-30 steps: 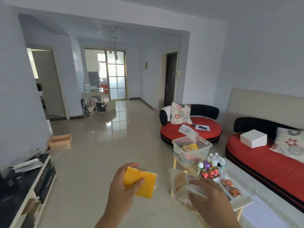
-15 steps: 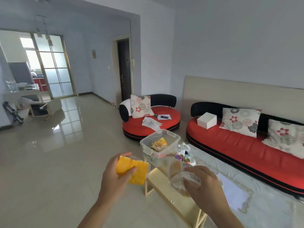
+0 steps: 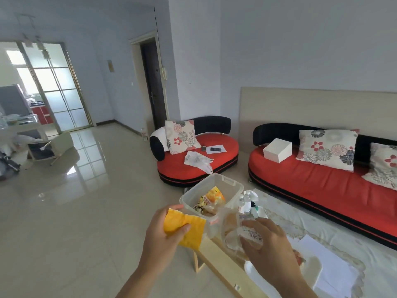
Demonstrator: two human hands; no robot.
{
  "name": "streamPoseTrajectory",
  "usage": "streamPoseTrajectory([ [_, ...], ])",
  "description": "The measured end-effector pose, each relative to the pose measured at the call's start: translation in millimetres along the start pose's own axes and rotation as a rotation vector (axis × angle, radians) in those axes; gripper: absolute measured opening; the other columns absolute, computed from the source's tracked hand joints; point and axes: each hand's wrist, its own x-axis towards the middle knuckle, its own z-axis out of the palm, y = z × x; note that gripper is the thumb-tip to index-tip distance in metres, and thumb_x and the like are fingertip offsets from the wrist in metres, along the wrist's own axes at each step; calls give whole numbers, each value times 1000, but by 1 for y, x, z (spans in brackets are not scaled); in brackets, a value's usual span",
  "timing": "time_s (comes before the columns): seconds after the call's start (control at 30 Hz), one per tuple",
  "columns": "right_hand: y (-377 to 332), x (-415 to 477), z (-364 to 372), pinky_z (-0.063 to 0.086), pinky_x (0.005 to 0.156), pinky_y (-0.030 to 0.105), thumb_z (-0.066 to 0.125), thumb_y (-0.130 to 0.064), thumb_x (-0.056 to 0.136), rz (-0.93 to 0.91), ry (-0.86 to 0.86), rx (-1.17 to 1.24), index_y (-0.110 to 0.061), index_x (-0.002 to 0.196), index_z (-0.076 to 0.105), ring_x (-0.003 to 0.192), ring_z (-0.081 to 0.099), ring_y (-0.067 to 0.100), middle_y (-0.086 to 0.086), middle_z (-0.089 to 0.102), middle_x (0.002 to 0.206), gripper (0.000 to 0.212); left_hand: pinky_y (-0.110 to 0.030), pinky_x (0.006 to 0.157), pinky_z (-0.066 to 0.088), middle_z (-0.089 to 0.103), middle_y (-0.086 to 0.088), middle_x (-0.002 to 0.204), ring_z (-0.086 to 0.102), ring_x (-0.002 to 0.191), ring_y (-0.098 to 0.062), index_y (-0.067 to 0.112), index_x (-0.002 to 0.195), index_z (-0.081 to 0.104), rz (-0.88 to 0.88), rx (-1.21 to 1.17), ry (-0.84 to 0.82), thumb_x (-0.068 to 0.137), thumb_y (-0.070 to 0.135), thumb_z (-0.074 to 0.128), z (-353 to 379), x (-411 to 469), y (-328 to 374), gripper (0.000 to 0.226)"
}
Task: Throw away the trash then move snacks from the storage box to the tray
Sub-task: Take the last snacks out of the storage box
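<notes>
Storage box holds snacks; tray blurred.

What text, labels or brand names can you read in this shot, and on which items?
Nothing reads for certain.
Bread bag in the right hand: white label with blue characters, too blurred to quote.
Orange snack packet in the clear storage box: print too small.
Yellow packet in the left hand: no print showing.
Bottles beside the box: labels unreadable.

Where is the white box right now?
In the head view, right of centre, the white box sits on the long red sofa, left of its floral cushion.
</notes>
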Motion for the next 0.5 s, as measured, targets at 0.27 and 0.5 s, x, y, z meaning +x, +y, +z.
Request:
streamPoseTrajectory([
  [0.27, 27, 115, 39, 42, 83, 27, 83, -29, 75, -7, -34, -26, -35, 114, 74, 108, 57, 21, -10, 62, 118, 40, -21, 76, 52, 66, 19, 116, 61, 103, 0, 52, 118, 62, -32, 46, -4, 82, 28, 86, 39, 111, -19, 49],
  [0.5, 46, 179, 63, 40, 88, 27, 80, -33, 78, 11, -49, -47, -39, 117, 70, 114, 52, 23, -10, 60, 124, 41, -20, 76, 52, 64, 21, 117, 61, 103, -2, 45, 120, 64, -49, 31, -42, 83, 29, 85, 73, 181, -41, 46],
])
